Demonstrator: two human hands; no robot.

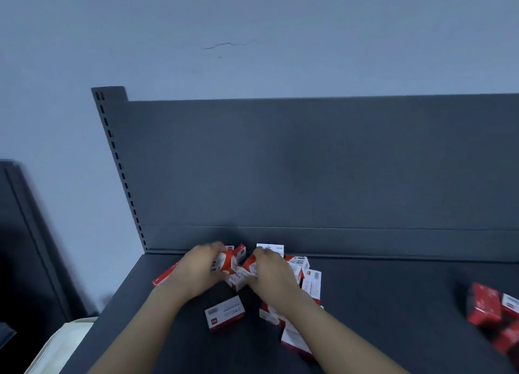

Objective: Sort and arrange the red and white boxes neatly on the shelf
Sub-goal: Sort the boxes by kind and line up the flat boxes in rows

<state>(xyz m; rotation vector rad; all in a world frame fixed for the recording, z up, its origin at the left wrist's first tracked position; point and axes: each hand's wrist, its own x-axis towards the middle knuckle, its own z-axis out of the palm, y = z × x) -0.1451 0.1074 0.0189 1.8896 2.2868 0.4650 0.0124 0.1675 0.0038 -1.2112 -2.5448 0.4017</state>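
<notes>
- Left hand [200, 272] fingers are closed on a red and white box [227, 261]; right hand [269, 272] fingers clamped on another box [249, 263].
- Boxes are best squared together before being set against the shelf [393, 303] back panel [309, 163].

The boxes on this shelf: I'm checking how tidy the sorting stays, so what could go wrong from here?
1. Both the left hand and right hand dig into the loose heap at once; neighbouring boxes may get pushed around.
2. The forearms pass close to the lone box and could nudge it.
3. The red boxes at the right lie near the shelf's front and might fall.
</notes>
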